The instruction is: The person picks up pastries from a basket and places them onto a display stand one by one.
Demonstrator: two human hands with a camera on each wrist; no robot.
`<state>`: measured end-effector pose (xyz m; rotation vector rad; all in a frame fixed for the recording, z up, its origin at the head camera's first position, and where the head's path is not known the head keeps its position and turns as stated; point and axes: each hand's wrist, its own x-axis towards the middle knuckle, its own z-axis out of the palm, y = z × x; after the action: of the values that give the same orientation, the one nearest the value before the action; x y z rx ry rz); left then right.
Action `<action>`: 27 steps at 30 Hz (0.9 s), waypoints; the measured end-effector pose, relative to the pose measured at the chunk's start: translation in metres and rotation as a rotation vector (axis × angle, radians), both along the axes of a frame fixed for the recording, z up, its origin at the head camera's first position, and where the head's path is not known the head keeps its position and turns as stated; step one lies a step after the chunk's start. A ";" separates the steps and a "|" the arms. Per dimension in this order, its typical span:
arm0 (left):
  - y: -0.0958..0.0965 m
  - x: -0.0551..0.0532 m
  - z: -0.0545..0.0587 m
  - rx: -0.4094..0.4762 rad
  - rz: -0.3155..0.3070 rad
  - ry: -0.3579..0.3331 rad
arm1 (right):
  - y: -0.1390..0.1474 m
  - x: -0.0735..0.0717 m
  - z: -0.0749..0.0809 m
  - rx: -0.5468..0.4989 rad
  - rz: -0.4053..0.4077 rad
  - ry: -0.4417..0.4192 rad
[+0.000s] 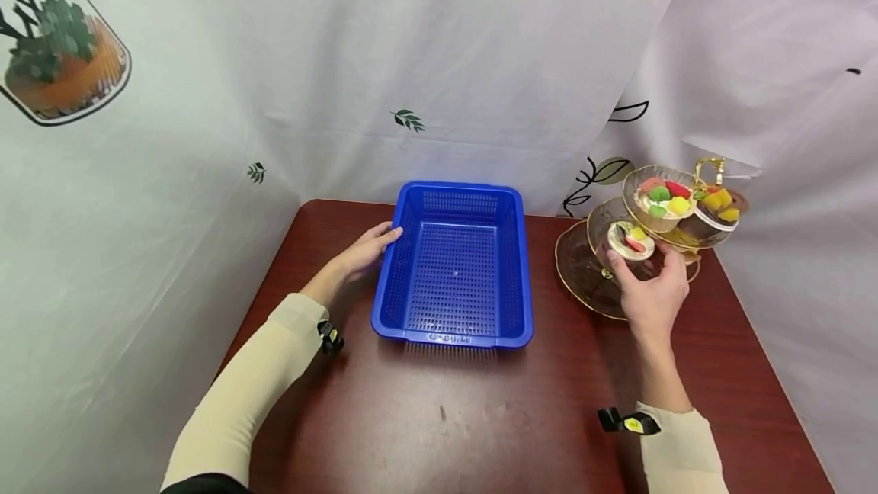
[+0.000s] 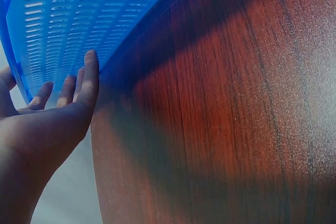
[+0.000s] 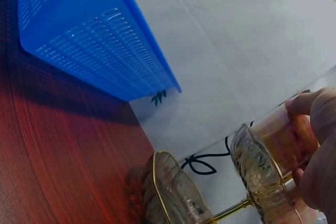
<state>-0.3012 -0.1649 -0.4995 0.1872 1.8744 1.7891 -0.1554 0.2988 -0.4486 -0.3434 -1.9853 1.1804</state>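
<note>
My left hand [image 1: 363, 254] holds the left rim of a blue plastic basket [image 1: 453, 340], thumb over the edge. In the left wrist view its fingers [image 2: 90, 77] lie along the slotted outer wall. At the right, my right hand [image 1: 655, 292] grips a small toy cupcake [image 1: 631, 242] with pale cream and red and yellow pieces on top, thumb on one side and fingers on the other. That cupcake is at the middle tier of a glass stand with gold rims [image 1: 569, 280]. The right wrist view shows the cup's side [image 3: 286, 142] between thumb and fingers.
On the stand's top tier sit a fruit-topped cupcake [image 1: 661, 200] and a darker one with yellow pieces [image 1: 716, 216], beside the gold handle [image 1: 713, 168]. Everything stands on a dark red wooden table [image 1: 439, 418]. A white printed cloth [image 1: 480, 82] hangs close behind.
</note>
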 end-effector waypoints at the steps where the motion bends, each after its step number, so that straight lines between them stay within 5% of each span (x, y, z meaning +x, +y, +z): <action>1: 0.000 0.000 0.000 0.000 0.002 -0.002 | 0.000 -0.001 -0.001 0.007 -0.004 0.002; 14: 0.000 -0.004 -0.002 0.014 0.004 -0.013 | 0.002 -0.008 -0.006 0.167 -0.105 -0.001; 27: 0.000 -0.004 -0.002 0.003 0.007 -0.011 | 0.002 -0.011 -0.012 0.242 -0.105 0.062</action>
<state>-0.3054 -0.1653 -0.5011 0.1716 1.8678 1.7940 -0.1669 0.3005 -0.4606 -0.2800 -2.0033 0.8640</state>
